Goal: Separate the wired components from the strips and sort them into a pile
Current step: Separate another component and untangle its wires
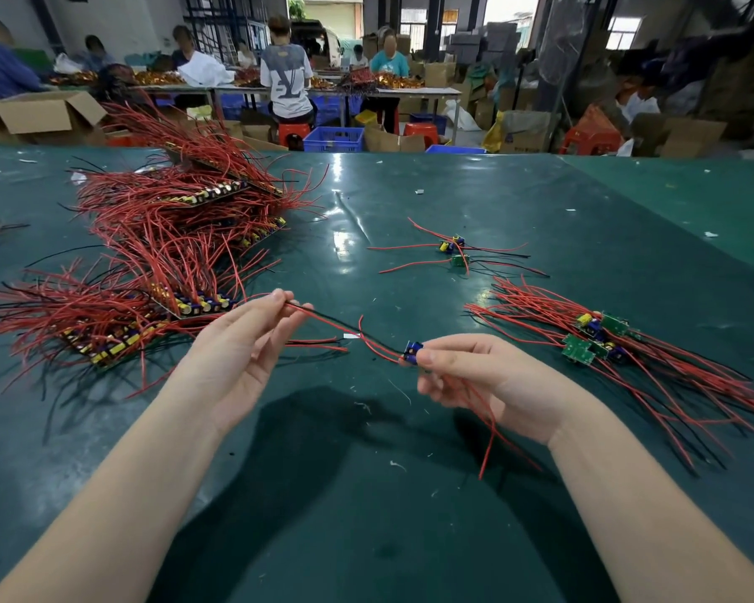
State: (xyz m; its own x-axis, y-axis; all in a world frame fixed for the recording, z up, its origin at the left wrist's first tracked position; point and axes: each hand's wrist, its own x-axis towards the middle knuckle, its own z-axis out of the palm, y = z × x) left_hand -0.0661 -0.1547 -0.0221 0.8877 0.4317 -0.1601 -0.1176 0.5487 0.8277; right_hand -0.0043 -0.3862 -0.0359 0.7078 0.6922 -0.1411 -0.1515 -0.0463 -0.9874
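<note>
One wired component held clear of the table, wires pulled straight.

I see the right hand (462, 376) pinching the wired component (412, 352) at its board while the left hand (253, 337) pinches its wire ends, I'd guess to untangle before dropping. Sorted pile (597, 337) sits just right of the right hand; unseparated strips (157, 272) left of the left hand. No bins on the table (366, 515).

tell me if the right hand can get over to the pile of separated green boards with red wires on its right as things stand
Probably yes. The pile of small green boards with red wires lies on the green table just beside the right hand, nothing between them. But its fingers pinch a small blue wired component, so it arrives carrying it.
</note>
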